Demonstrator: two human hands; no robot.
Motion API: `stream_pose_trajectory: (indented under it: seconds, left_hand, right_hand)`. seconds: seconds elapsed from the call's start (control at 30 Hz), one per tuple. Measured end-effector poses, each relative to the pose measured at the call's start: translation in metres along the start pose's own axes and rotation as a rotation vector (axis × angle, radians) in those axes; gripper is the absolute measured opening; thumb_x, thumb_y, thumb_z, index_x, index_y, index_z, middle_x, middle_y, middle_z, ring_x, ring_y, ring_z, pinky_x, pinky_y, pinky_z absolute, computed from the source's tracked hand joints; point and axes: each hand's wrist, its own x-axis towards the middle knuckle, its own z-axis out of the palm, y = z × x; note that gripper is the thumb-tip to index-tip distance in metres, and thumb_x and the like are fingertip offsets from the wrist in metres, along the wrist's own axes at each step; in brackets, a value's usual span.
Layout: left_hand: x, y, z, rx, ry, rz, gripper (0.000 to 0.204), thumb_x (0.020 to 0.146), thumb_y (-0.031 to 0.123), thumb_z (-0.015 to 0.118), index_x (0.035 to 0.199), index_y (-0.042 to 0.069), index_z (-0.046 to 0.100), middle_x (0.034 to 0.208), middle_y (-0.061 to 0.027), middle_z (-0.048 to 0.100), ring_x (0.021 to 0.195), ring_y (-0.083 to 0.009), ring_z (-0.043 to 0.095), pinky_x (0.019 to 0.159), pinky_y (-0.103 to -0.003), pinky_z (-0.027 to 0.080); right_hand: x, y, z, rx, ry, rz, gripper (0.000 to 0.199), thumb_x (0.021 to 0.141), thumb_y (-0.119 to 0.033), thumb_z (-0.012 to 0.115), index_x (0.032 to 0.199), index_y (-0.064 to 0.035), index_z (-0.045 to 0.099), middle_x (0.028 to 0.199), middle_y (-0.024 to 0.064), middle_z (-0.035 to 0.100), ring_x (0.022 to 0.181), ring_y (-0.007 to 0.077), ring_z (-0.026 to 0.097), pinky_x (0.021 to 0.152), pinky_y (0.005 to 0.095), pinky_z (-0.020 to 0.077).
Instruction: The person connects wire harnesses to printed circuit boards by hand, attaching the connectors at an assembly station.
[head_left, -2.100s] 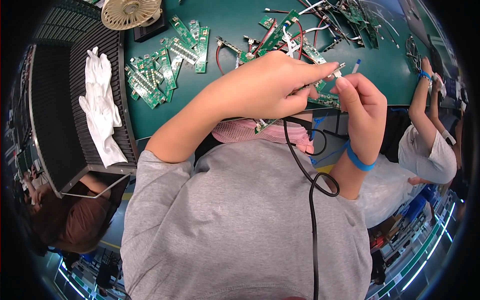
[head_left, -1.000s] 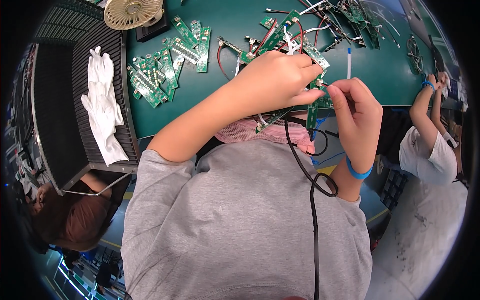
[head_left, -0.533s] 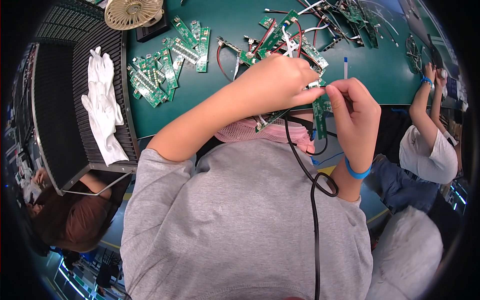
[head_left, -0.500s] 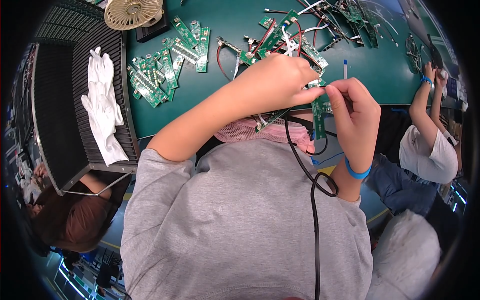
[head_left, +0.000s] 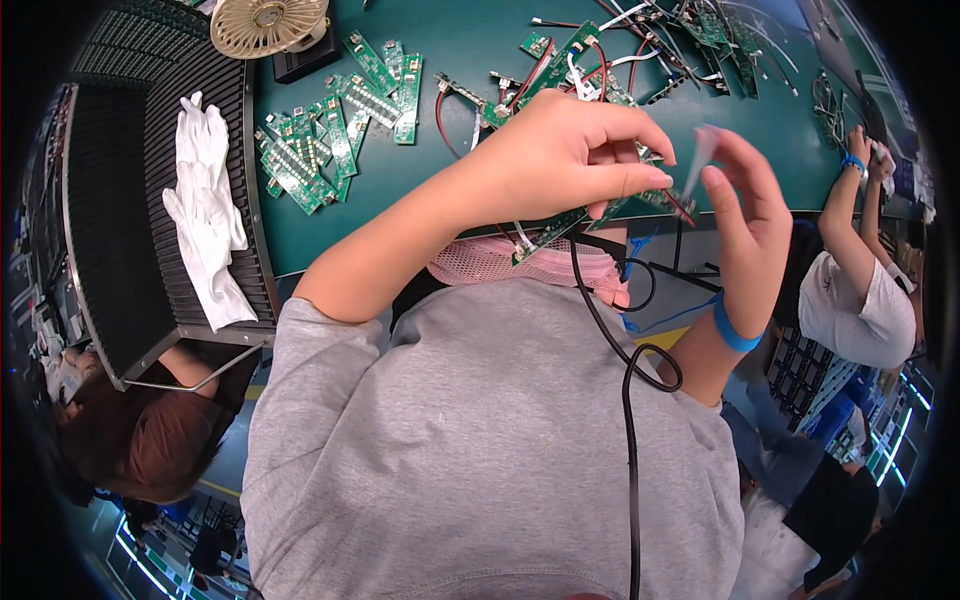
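My left hand (head_left: 598, 158) is curled above the bench edge, its thumb and index finger a little apart at the tips. Its lower fingers are folded round a narrow green circuit board (head_left: 612, 212), mostly hidden behind them. Close to the thumb hangs a short red and black wire (head_left: 680, 206), smeared by motion. My right hand (head_left: 748, 205), with a blue band at the wrist, is bent just to the right. A pale, blurred flat cable (head_left: 703, 160) is at its index fingertip and thumb. Another board (head_left: 545, 240) with a white connector slants below my left wrist.
Several loose green boards (head_left: 340, 130) lie on the green bench (head_left: 400, 190). Wired boards (head_left: 560, 65) are heaped at the back. White gloves (head_left: 208, 215) rest in a black ribbed tray (head_left: 160, 270) on the left, near a fan (head_left: 268, 25). A black cable (head_left: 630, 440) hangs down my front.
My hands have parted, the right one shifting right and slightly down. The flat cable that stood behind my right hand is now at its fingers, and the board under my left hand has tilted.
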Motion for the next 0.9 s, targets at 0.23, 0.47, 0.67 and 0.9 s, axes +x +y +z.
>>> stream_pose_trajectory:
  seconds: [0.23,0.47,0.67,0.9]
  left_hand:
    - [0.001,0.001,-0.001,0.051,0.008,0.019,0.016,0.08,0.01,0.061,0.094,0.004,0.063,0.069,-0.0006,0.059,0.049,-0.0053,0.051,0.045,-0.018,0.04]
    - [0.001,0.002,-0.003,0.04,0.084,0.072,0.017,0.079,0.011,0.062,0.095,0.005,0.064,0.067,-0.0004,0.059,0.049,-0.0048,0.052,0.044,-0.017,0.04]
    - [0.001,0.002,-0.003,0.055,0.108,0.085,0.017,0.079,0.01,0.062,0.095,0.004,0.064,0.067,-0.0002,0.059,0.049,-0.0046,0.052,0.043,-0.017,0.04]
    - [0.0,0.003,-0.003,-0.044,0.145,0.032,0.017,0.082,0.01,0.059,0.096,0.002,0.061,0.073,-0.0009,0.059,0.053,-0.0049,0.052,0.046,-0.016,0.041]
  right_hand:
    - [0.002,0.0,0.005,0.168,-0.205,0.081,0.025,0.088,-0.011,0.049,0.107,0.0043,0.055,0.085,0.008,0.063,0.08,0.0111,0.056,0.075,0.0231,0.0427]
    - [0.001,0.008,0.018,0.411,-0.131,0.144,0.028,0.088,-0.012,0.047,0.111,0.0044,0.052,0.079,0.0055,0.061,0.075,0.0087,0.054,0.069,0.0202,0.0406]
    - [-0.002,0.019,0.016,0.441,-0.117,0.128,0.025,0.088,-0.012,0.048,0.105,0.0047,0.055,0.078,0.0054,0.061,0.072,0.0081,0.053,0.066,0.0203,0.0402]
    - [-0.004,0.016,0.016,0.632,-0.133,0.221,0.019,0.087,-0.01,0.049,0.099,0.0038,0.054,0.067,0.0027,0.055,0.062,0.0071,0.049,0.059,0.0188,0.0377]
